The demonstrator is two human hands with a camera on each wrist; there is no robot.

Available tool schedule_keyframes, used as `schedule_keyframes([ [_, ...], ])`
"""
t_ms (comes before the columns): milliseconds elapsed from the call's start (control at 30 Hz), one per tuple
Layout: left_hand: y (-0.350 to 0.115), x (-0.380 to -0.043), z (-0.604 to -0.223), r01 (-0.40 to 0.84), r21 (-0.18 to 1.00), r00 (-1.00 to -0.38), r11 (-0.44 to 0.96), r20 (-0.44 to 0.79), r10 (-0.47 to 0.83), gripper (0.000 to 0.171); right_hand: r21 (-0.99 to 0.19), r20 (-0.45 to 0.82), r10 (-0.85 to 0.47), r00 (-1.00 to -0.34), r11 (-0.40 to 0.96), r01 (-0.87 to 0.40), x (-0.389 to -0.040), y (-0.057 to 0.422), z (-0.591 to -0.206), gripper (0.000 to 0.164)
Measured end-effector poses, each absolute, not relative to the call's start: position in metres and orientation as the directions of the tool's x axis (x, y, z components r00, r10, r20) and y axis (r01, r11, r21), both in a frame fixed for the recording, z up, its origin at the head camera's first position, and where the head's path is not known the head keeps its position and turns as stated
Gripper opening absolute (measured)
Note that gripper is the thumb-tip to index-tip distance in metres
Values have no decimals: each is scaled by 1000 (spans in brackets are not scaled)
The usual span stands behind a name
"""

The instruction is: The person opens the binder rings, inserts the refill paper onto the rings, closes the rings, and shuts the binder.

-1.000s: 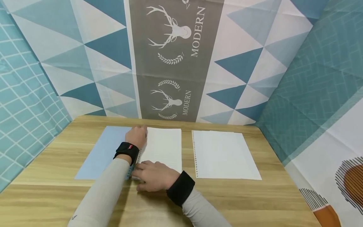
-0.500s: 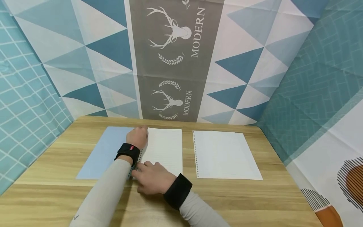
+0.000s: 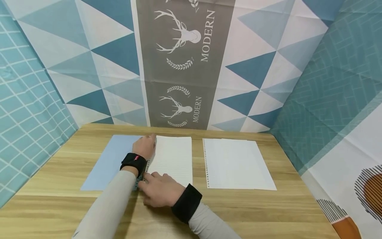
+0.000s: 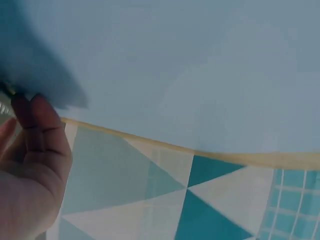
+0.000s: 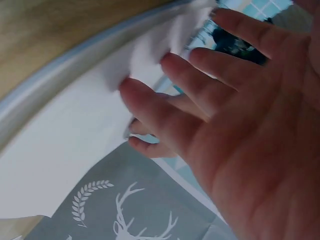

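At the left of the worktop (image 3: 59, 172): a pale blue cover (image 3: 104, 162), lying flat, belonging to an open ring notebook.
Left hand (image 3: 144, 147): reaches over the cover to the far end of the ring binding (image 3: 147, 166); its fingers are curled in and grip there, a dark wristband (image 3: 134, 161) behind them.
Notebook spine: runs away from the person, between the cover and the lined pages (image 3: 172, 154), partly hidden by the left hand and wrist.
Right hand (image 3: 161, 191): at the near end of the binding, over the pages' lower left corner; its fingers are gently bent and spread, tips at the paper and the spine. How firmly they press, I cannot tell.
Lined pages: flat, just right of the spine.
Loose sheets (image 3: 238, 164): at the far right, apart from the notebook, punched holes along their left edge.
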State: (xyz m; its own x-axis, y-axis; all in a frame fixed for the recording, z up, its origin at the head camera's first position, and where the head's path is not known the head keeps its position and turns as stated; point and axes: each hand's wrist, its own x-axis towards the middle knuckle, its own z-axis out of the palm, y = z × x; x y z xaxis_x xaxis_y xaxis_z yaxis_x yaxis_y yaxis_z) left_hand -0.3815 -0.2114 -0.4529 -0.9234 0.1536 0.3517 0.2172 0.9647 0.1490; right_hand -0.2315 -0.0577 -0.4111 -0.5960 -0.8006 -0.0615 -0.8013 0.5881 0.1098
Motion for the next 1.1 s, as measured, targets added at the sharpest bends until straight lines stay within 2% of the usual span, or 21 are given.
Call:
schedule_keyframes([
  [233,-213,-367,-446,237,218,-952,947,248,181,50,222,-4,-803,-596,581,-783,-231,-60,-416,40],
  [400,-211,-351,-430,238,346,-971,908,47,236,55,272,4,-806,-592,570,-775,-229,-61,-418,44],
  [567,-202,-328,-421,193,438,-952,878,-134,276,60,307,-17,-800,-600,567,-764,-225,-57,-419,48],
  [667,-194,-314,-417,178,422,-945,889,-179,274,61,298,-45,-809,-587,550,-781,-220,-50,-417,51],
  [900,-185,-287,-407,128,349,-953,928,-218,213,65,184,-116,-819,-562,538,-823,-209,-20,-409,65],
  [1100,-178,-278,-411,152,246,-967,957,-163,196,65,223,-134,-795,-592,558,-799,-205,8,-413,64],
])
